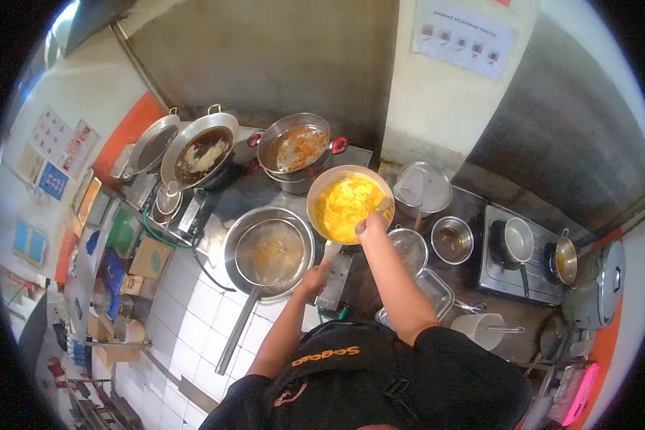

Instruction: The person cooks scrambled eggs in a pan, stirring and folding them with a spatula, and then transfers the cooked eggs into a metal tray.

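A light-coloured frying pan (pixel 314 188) holds soft, bright yellow scrambled eggs (pixel 345 204). My left hand (pixel 312 279) is closed round the pan's pale handle (pixel 331 251). Over the pan's right side, my right hand (pixel 372 226) grips a spatula (pixel 385 206), whose end is partly hidden by the hand and the eggs. Left of the pan, a long-handled strainer (pixel 271 251) with brown crumbs rests over a wide metal bowl (pixel 229 252). Behind the pan stands a red-handled pot (pixel 294 143) with orange-brown crumbs in its top.
Two large woks (pixel 166 168) (pixel 137 159) stand at the left, the nearer with food in dark oil. Metal bowls (pixel 452 240) and a lidded pot (pixel 423 188) sit to the right. Beyond are a gas stove (pixel 509 276) with small pans, a whisk (pixel 498 329) in a white container, and a large pot (pixel 602 287).
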Motion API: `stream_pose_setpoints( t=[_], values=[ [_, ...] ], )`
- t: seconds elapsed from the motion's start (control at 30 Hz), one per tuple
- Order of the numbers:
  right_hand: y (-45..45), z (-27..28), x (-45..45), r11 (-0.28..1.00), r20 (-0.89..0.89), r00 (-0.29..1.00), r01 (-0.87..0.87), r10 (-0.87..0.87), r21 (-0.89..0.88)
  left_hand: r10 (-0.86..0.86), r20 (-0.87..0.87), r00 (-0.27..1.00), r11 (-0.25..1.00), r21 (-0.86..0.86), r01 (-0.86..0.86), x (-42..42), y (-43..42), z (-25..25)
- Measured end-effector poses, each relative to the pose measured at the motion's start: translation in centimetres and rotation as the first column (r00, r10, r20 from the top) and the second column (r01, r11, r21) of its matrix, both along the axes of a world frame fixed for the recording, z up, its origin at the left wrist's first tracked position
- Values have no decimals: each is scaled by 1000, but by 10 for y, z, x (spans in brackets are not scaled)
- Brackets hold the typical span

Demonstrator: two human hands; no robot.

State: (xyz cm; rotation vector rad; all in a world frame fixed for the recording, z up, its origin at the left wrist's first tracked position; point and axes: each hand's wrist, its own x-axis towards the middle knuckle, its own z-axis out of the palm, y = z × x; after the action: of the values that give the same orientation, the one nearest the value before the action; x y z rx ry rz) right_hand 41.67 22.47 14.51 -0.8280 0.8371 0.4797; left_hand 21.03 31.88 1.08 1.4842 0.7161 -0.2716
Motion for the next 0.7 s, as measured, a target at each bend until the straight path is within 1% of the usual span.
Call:
stream_pose_setpoints(
  t=[0.03, 0.1, 0.2, 0.27, 0.3, 0.33, 0.37, 0.4, 0.43, 0.5, 0.53, 0.57, 0.63, 0.7],
  values=[
    [0, -15, 6, 1000, 15, 1000, -8, 8, -28, 9, -10, 1000, 1000, -30, -9, 0, 0, -2],
    [-4, -42, 16, 986, 81, 990, -105, 116, -130, 26, -30, 999, 996, -85, -28, 1, 2, -4],
    [-11, -66, 29, 935, 171, 943, -234, 284, -266, 27, -83, 996, 1000, -12, -28, 0, -1, 13],
    [-18, -71, 35, 881, 232, 877, -334, 421, -335, 23, -88, 996, 987, -157, -37, -1, 6, -6],
    [-21, -73, 41, 832, 252, 820, -404, 514, -380, 22, -90, 996, 973, -229, -42, 0, 9, -13],
    [-24, -77, 49, 775, 267, 753, -467, 601, -427, -3, -98, 995, 996, -91, -6, 0, 5, 0],
    [-27, -80, 58, 711, 278, 677, -520, 681, -474, -11, -94, 996, 999, -46, 7, 0, 1, 14],
    [-28, -86, 71, 664, 266, 624, -580, 734, -472, -20, -90, 996, 1000, -2, 20, 1, -1, 24],
    [-30, -80, 77, 618, 274, 563, -619, 780, -485, -29, -88, 996, 999, 42, 32, 2, 0, 27],
    [-34, -69, 91, 518, 284, 434, -685, 855, -513, -68, -38, 997, 995, 70, 71, 0, 5, 17],
    [-32, -65, 102, 440, 248, 363, -736, 898, -515, -34, -80, 996, 999, -2, 34, 1, 3, 24],
    [-27, -62, 111, 355, 222, 277, -752, 935, -556, -4, -124, 992, 997, -75, -5, 2, 1, 32],
    [-23, -46, 123, 179, 157, 102, -758, 982, -627, -7, -135, 991, 999, -53, 0, 3, 0, 37],
    [-14, -34, 135, -24, 70, -126, -622, 990, -783, -14, -146, 989, 1000, -19, 11, 4, 0, 39]
  ],
)
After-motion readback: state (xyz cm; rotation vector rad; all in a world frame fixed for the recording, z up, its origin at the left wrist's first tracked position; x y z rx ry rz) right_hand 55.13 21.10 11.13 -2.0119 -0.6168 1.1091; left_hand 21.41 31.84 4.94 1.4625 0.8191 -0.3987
